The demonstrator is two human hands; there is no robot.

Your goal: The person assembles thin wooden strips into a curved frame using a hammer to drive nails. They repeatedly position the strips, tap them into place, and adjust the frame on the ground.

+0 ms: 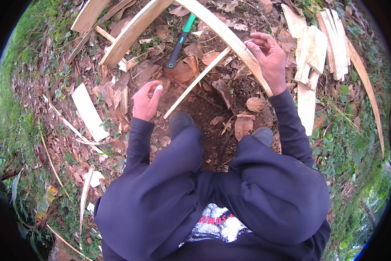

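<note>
My right hand (271, 58) is at the outer edge of a long pale board (224, 32) that slants down to the right. Its thumb and fingers close on something too small to make out. My left hand (146, 100) hovers over the ground with loosely curled fingers, thumb apart, and nothing visible in it. Between the hands a thin wooden strip (197, 82) runs from the board down toward my left shoe (181, 123). Beyond my left hand lies a tool with a black and green handle (180, 48); its head is out of sight.
Another wide board (136, 30) slants at the upper left. Split wood pieces (311, 48) are piled at the right, beside a long curved strip (369, 91). A flat pale piece (89, 112) lies at the left. Dry leaves (244, 126) and soil cover the ground before my feet.
</note>
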